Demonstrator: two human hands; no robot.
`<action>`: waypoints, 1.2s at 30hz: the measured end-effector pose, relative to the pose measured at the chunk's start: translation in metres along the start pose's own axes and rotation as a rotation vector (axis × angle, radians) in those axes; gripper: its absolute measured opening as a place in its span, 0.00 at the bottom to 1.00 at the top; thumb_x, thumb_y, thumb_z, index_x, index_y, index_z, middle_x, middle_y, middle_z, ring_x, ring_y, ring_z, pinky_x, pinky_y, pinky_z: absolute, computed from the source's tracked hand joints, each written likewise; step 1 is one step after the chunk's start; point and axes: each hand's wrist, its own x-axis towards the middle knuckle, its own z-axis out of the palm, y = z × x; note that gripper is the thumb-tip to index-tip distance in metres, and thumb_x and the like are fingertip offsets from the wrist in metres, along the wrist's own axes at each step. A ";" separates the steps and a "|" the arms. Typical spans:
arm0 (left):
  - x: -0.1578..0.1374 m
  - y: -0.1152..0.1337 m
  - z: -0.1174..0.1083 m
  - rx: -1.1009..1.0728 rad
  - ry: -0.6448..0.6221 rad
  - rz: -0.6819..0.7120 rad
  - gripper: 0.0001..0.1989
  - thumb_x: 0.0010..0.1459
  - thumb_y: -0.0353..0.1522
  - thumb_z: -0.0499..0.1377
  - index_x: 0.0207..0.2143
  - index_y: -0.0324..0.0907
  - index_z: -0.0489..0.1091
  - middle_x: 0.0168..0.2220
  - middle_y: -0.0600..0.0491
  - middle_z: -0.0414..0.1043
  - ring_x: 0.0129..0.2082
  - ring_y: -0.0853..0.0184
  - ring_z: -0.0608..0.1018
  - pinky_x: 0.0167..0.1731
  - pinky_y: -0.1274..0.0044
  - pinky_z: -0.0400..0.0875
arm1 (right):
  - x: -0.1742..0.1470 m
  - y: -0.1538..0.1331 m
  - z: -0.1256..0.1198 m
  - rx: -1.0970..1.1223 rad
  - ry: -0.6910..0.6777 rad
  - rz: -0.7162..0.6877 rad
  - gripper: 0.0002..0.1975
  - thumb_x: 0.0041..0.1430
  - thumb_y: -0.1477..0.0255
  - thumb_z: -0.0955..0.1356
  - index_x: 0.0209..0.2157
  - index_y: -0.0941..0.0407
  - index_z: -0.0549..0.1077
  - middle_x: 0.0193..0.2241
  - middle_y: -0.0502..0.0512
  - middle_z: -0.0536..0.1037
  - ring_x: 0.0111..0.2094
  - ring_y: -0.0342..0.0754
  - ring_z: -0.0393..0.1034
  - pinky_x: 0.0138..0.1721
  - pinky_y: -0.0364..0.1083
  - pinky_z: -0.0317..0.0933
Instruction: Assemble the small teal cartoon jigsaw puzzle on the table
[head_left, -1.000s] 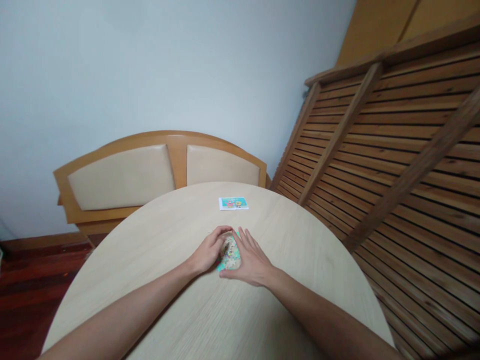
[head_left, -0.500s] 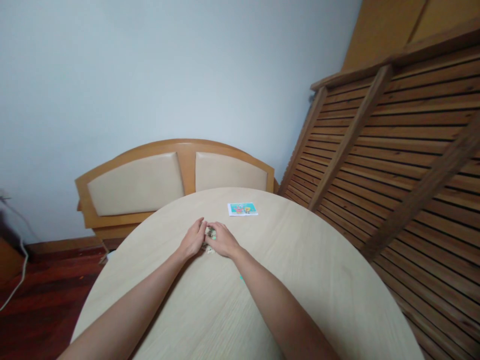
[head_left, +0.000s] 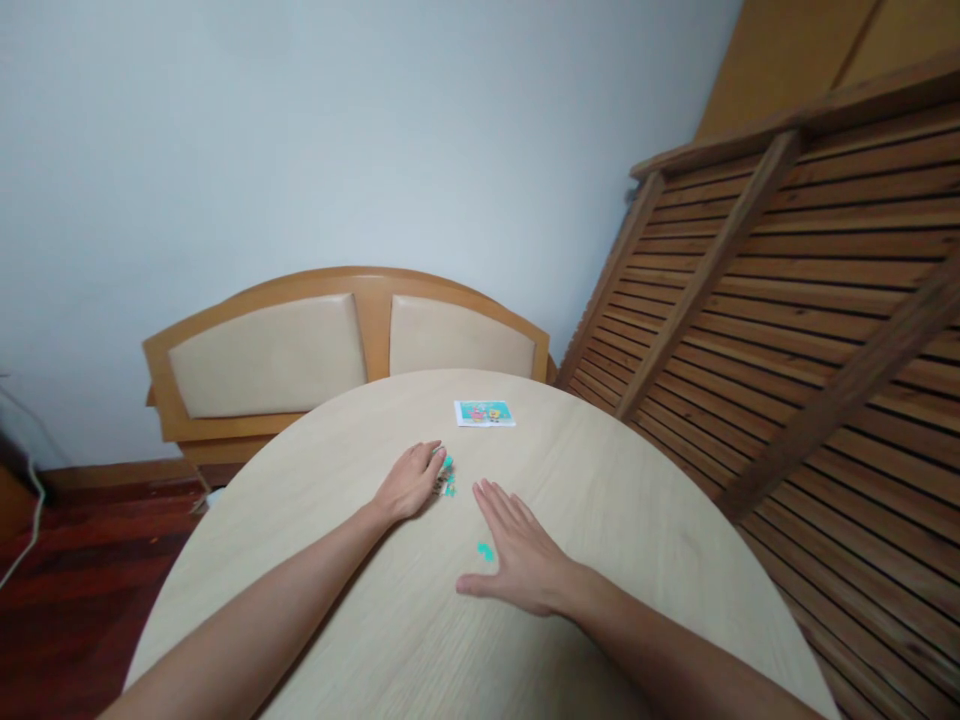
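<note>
On the pale round table [head_left: 360,630], a small heap of green and brown jigsaw puzzle pieces [head_left: 448,482] lies in the middle. My left hand [head_left: 411,482] rests against the heap's left side, palm down, its fingers slightly bent and partly covering the pieces. To the right and nearer to me, my right hand [head_left: 521,555] is spread, thumb well apart from the fingers, holding nothing. Between that thumb and the fingers shows a loose green puzzle piece [head_left: 485,551], or a few together, lying on the table.
Beyond the heap lies a small picture card [head_left: 485,413] with colourful cartoon figures. Behind the table stands a wooden headboard [head_left: 371,290] with cream panels. A slatted wooden frame [head_left: 675,300] leans along the right side. A white cable [head_left: 34,520] hangs at the far left.
My hands, which were cupped together around the heap, have come apart. The right hand has moved right and toward me and spread open. More of the heap and the loose green piece now show.
</note>
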 end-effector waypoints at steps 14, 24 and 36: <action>0.018 -0.037 -0.021 -0.254 0.326 -0.158 0.29 0.68 0.45 0.35 0.51 0.39 0.68 0.55 0.42 0.71 0.57 0.61 0.72 0.60 0.67 0.60 | 0.172 -0.028 0.027 0.010 0.175 0.005 0.49 0.51 0.59 0.71 0.68 0.60 0.49 0.69 0.68 0.48 0.69 0.64 0.37 0.67 0.59 0.35; 0.002 -0.016 -0.008 0.400 0.033 -0.057 0.43 0.57 0.57 0.53 0.66 0.40 0.55 0.69 0.41 0.48 0.69 0.44 0.48 0.63 0.54 0.47 | 0.122 0.033 0.009 0.214 0.414 -0.110 0.21 0.66 0.69 0.59 0.59 0.58 0.63 0.58 0.64 0.67 0.61 0.51 0.59 0.63 0.55 0.52; -0.009 0.021 0.009 0.587 0.134 0.243 0.25 0.65 0.45 0.53 0.57 0.38 0.65 0.67 0.40 0.53 0.69 0.48 0.50 0.65 0.56 0.48 | 0.029 0.072 -0.025 -0.144 0.212 0.173 0.32 0.67 0.56 0.59 0.64 0.60 0.60 0.68 0.61 0.55 0.69 0.55 0.44 0.68 0.56 0.37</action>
